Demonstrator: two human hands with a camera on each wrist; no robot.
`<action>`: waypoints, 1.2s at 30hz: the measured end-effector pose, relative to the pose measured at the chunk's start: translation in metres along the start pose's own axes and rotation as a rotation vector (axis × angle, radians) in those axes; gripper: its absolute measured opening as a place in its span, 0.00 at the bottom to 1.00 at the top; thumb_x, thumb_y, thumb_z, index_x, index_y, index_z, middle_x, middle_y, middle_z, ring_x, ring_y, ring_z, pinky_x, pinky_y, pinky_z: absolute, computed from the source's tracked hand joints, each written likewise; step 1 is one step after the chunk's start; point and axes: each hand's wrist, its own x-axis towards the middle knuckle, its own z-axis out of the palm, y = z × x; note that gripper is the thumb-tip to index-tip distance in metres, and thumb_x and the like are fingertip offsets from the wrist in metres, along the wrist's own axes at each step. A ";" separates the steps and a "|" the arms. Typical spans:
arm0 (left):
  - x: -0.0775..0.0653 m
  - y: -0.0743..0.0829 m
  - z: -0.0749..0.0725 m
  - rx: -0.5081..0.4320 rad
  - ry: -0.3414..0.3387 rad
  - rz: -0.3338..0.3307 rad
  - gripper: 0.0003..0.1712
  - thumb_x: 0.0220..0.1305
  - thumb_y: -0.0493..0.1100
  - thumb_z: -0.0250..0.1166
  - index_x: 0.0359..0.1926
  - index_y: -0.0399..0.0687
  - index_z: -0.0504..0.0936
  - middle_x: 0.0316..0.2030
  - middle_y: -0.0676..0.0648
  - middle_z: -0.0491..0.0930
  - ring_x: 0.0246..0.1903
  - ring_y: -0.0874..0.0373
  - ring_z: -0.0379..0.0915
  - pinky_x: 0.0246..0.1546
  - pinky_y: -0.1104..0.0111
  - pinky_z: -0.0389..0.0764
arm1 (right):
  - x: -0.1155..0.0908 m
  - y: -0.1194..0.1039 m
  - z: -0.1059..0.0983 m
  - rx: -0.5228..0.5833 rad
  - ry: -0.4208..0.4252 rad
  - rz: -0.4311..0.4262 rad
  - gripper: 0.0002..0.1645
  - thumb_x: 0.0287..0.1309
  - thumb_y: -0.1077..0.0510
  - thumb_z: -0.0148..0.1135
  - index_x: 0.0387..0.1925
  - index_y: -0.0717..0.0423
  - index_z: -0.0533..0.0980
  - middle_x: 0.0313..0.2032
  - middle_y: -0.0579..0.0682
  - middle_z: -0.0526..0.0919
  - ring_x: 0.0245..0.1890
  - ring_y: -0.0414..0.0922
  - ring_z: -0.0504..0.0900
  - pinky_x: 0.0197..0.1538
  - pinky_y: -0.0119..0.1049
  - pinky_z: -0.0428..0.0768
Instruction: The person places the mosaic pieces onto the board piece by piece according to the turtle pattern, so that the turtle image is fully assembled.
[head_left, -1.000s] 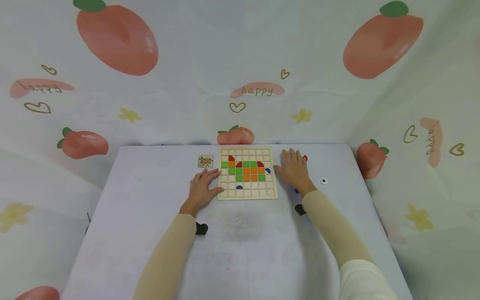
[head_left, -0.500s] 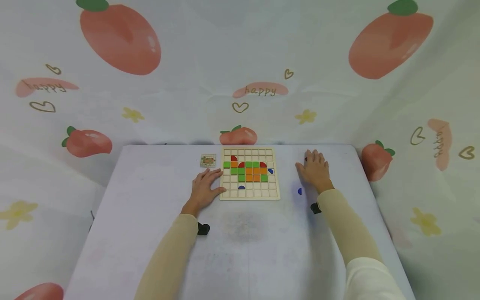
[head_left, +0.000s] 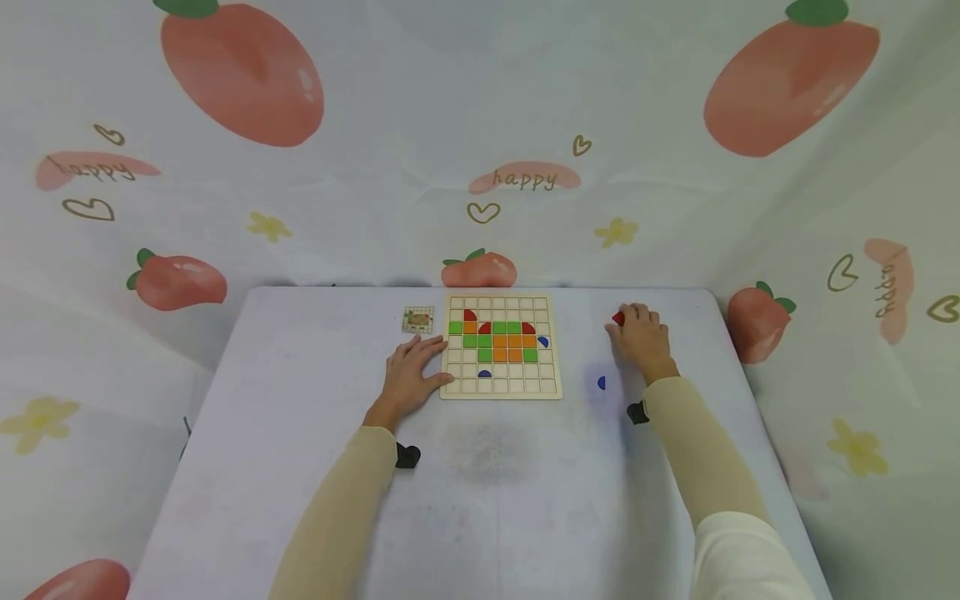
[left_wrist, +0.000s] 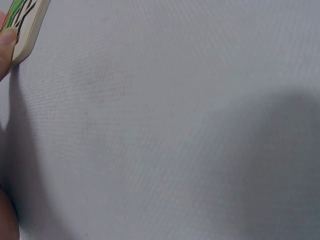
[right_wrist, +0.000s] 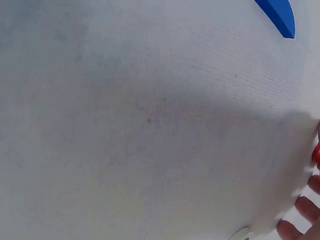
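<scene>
My left hand point(head_left: 407, 379) rests at the left edge of a wooden grid board point(head_left: 516, 386), fingers spread and thumb touching the rim. The left wrist view shows only its thumb point(left_wrist: 6, 47) against the board's corner. On the board, green, orange and red pieces form a pattern, with a blue half-round piece point(head_left: 484, 374) below it and another blue half-round piece point(head_left: 543, 342) at its right, tilted. Right of the board, my right hand point(head_left: 645, 343) pinches a red piece point(head_left: 618, 318) between thumb and fingers, close to the tabletop.
A loose blue half-round piece point(head_left: 602, 382) lies between the board and my right hand. Part of a white disc point(right_wrist: 242, 233) shows at the bottom of the right wrist view. A small pattern card point(head_left: 417, 320) lies left of the board. A patterned cloth wall stands behind the table.
My right hand has moved right, away from the board's edge to the red piece, and its fingers have closed on it. The left hand stays at the board.
</scene>
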 end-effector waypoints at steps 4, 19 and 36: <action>0.000 0.002 0.000 0.004 -0.004 -0.014 0.40 0.64 0.62 0.68 0.75 0.64 0.68 0.77 0.58 0.62 0.82 0.49 0.42 0.76 0.45 0.48 | -0.002 -0.003 0.000 -0.007 0.046 -0.010 0.30 0.78 0.48 0.49 0.69 0.64 0.65 0.69 0.69 0.63 0.68 0.69 0.61 0.68 0.68 0.64; 0.000 0.002 -0.001 0.012 -0.013 -0.007 0.41 0.64 0.62 0.68 0.75 0.64 0.67 0.78 0.57 0.61 0.82 0.49 0.41 0.77 0.44 0.47 | 0.000 -0.006 0.004 0.191 0.107 0.004 0.17 0.68 0.56 0.56 0.50 0.66 0.74 0.49 0.64 0.75 0.51 0.60 0.71 0.58 0.57 0.74; 0.001 0.000 0.000 0.009 -0.009 0.005 0.41 0.64 0.63 0.68 0.75 0.64 0.67 0.78 0.57 0.61 0.82 0.47 0.42 0.76 0.42 0.48 | -0.006 -0.041 0.005 0.519 0.019 0.038 0.15 0.70 0.56 0.60 0.52 0.60 0.78 0.49 0.60 0.85 0.48 0.54 0.80 0.52 0.43 0.80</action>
